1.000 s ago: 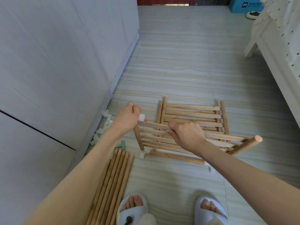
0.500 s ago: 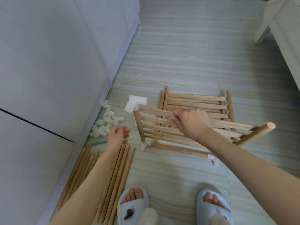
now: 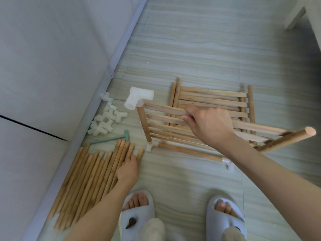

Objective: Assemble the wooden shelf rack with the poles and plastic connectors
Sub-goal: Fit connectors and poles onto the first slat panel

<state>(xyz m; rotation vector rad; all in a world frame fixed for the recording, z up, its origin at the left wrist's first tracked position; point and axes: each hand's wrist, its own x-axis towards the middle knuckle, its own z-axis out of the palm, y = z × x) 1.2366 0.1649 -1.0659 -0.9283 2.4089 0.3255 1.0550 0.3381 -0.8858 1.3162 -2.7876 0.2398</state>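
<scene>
Wall side: a cabinet front (image 3: 52,66) runs along the floor's left edge.
Connectors: a heap of loose plastic connectors (image 3: 106,117) lies on the floor (image 3: 191,49) just beside the cabinet base, with a small green mallet (image 3: 111,139) below it.
Poles: a bundle of loose poles (image 3: 86,181) lies side by side near the floor's lower left.
Left hand: the left hand (image 3: 127,171) rests on the right end of the bundle, fingers over a pole top; whether its grip has closed round one pole I cannot tell.
Corner: a white elbow connector (image 3: 139,98) caps the raised rack's near-left post.
Rack: the shelf rack (image 3: 173,129) stands tilted over a second slatted panel (image 3: 213,98) lying flat on the floor.
Right hand: the right hand (image 3: 206,122) grips the top slat, its grip closed round the wood, steadying the frame.
Bare end: the rack's right post (image 3: 288,140) has no connector.
Risk: with one hand holding, the frame could twist and pop its lower joints; dragging one pole may scatter the bundle.
</scene>
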